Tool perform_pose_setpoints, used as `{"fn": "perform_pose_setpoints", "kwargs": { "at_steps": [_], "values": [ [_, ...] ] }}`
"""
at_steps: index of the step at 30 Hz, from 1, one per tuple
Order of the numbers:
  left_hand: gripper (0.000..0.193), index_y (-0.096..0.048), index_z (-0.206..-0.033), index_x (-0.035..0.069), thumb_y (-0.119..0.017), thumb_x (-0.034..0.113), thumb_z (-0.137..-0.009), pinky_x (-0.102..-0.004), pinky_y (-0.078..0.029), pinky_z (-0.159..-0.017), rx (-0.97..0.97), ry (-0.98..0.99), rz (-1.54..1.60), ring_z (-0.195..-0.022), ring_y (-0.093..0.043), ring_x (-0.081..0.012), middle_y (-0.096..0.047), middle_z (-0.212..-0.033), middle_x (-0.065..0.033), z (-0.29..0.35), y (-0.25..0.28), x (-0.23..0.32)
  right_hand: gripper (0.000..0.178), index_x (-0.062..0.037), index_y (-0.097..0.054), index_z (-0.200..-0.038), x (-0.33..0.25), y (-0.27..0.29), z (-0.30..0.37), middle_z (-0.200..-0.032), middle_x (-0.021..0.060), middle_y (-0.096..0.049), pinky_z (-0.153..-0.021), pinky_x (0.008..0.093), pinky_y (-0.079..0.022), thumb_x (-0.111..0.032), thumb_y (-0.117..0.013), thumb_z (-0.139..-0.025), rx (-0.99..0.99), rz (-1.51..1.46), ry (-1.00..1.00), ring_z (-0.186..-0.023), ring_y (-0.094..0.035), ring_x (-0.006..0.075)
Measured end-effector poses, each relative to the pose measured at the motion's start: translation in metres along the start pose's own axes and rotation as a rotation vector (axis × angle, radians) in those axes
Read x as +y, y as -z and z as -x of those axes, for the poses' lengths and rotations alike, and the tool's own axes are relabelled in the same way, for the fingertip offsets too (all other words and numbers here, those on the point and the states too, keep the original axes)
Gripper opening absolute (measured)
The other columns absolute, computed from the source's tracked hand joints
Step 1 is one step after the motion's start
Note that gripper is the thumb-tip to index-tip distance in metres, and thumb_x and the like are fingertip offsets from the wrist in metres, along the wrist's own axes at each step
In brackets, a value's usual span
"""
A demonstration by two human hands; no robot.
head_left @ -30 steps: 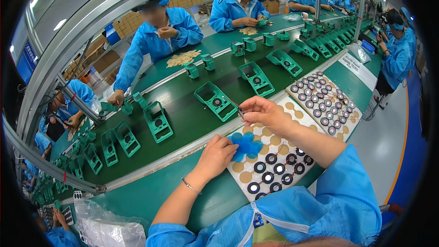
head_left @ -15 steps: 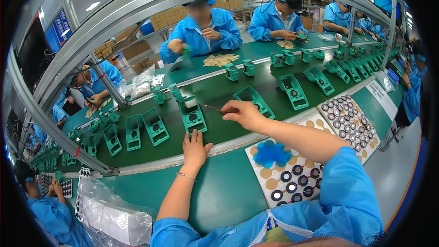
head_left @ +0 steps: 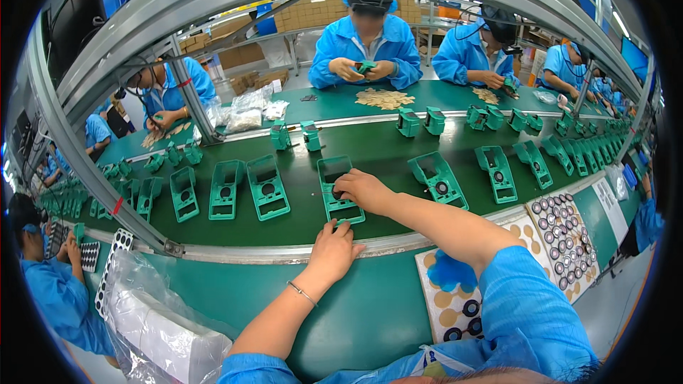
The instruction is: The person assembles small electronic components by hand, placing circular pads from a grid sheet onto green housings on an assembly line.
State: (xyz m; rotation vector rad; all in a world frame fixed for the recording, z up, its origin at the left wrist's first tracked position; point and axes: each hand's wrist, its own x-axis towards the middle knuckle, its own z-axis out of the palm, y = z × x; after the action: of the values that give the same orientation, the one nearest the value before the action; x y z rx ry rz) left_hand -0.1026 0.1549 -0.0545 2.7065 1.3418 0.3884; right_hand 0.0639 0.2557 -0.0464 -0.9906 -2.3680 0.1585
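A green plastic housing [head_left: 332, 168] lies on the dark green conveyor belt in front of me. Over its middle, my right hand [head_left: 363, 193] reaches inside with fingers pinched on a small dark round speaker [head_left: 334, 191], mostly hidden beneath the fingertips. My left hand [head_left: 334, 249] rests its outstretched fingertips against the housing's near end, the thumb set apart. To the right sits another green housing [head_left: 441, 188] with a black round part fitted in it; more housings line the belt on both sides.
A board of round speakers [head_left: 563, 236] lies at right, beside a nearer board [head_left: 446, 299] carrying a blue translucent lump [head_left: 451, 271]. A plastic-wrapped white block [head_left: 167, 334] sits at lower left. The metal rail [head_left: 284, 252] edges the belt. Co-workers sit opposite; small green parts [head_left: 408, 122] stand on the far side.
My right hand has moved from beside the housing, where it held the wired speaker, into the housing. My left hand stays at the near end. The whole view has shifted.
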Motion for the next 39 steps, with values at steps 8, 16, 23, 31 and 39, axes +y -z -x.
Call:
{"fn": "perform_pose_setpoints", "kwargs": {
  "at_steps": [8, 16, 23, 31, 39],
  "values": [
    [0.040, -0.058, -0.104, -0.003, -0.061, 0.031, -0.082, -0.0430, -0.039, -0.096, 0.035, -0.054, 0.014, -0.119, -0.042, -0.0357, -0.049, -0.125, -0.0134, 0.000, -0.005, -0.002, 0.020, -0.0092, -0.061, -0.094, 0.019, -0.011, 0.003, -0.101, 0.0023, -0.059, -0.079, 0.0337, -0.047, -0.007, -0.063, -0.074, 0.026, 0.129, 0.168, -0.092, -0.052, 0.0236],
    [0.041, -0.058, -0.105, -0.002, -0.061, 0.032, -0.082, -0.0431, -0.039, -0.096, 0.017, -0.070, 0.015, -0.120, -0.040, -0.0349, -0.048, -0.127, -0.0127, 0.001, -0.004, -0.001, 0.019, -0.0094, -0.063, -0.095, 0.019, -0.008, 0.007, -0.103, 0.0029, -0.059, -0.080, 0.0328, -0.047, -0.009, -0.062, -0.076, -0.007, 0.171, 0.160, -0.094, -0.052, 0.0234],
    [0.044, -0.058, -0.107, -0.002, -0.061, 0.033, -0.081, -0.0442, -0.039, -0.095, -0.029, -0.045, 0.016, -0.122, -0.039, -0.0348, -0.047, -0.128, -0.0126, -0.001, -0.003, 0.003, 0.020, -0.0088, -0.063, -0.095, 0.019, -0.004, 0.013, -0.104, 0.0033, -0.059, -0.080, 0.0325, -0.048, -0.008, -0.061, -0.076, -0.020, 0.196, 0.152, -0.095, -0.052, 0.0233],
    [0.046, -0.060, -0.104, -0.004, -0.063, 0.035, -0.080, -0.0444, -0.040, -0.093, 0.014, -0.077, 0.024, -0.121, -0.040, -0.0348, -0.047, -0.128, -0.0131, -0.002, -0.008, 0.004, 0.027, -0.0085, -0.063, -0.097, 0.015, 0.000, 0.015, -0.106, 0.0038, -0.059, -0.082, 0.0311, -0.049, -0.004, -0.057, -0.071, -0.086, 0.259, 0.118, -0.098, -0.052, 0.0230],
    [0.048, -0.058, -0.108, -0.004, -0.063, 0.034, -0.080, -0.0451, -0.039, -0.095, -0.035, -0.076, 0.027, -0.123, -0.037, -0.0338, -0.045, -0.130, -0.0130, -0.004, -0.005, 0.004, 0.029, -0.0059, -0.059, -0.105, 0.014, -0.002, 0.023, -0.113, 0.0043, -0.057, -0.090, 0.0344, -0.045, -0.013, -0.057, -0.077, -0.061, 0.363, 0.169, -0.107, -0.050, 0.0230]
  ]
}}
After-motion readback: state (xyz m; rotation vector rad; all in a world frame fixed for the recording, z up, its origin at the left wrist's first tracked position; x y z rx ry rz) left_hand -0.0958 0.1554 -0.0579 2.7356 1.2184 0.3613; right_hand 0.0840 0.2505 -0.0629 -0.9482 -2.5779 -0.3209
